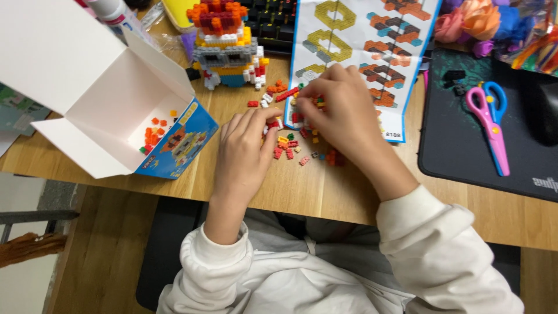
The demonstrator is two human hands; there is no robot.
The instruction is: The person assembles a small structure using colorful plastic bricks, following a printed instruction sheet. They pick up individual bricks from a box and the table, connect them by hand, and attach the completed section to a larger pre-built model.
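My left hand (247, 148) rests on the wooden table (325, 192), thumb and fingertips pinched on a small red and white brick at the edge of a pile of loose tiny bricks (290, 145). My right hand (337, 113) hovers over the same pile with its fingers curled down, fingertips near a thin red brick piece (286, 94); what it grips is hidden. Behind the pile stands a half-built brick figure (228, 43) in orange, yellow, white and blue. An instruction sheet (372, 40) lies under my right hand.
An open white and blue cardboard box (110, 99) with a few orange bricks inside lies at the left. A black mat (465, 139) at the right carries pink and blue scissors (491, 119). A dark keyboard (273, 20) sits at the back, paper flowers (476, 20) top right.
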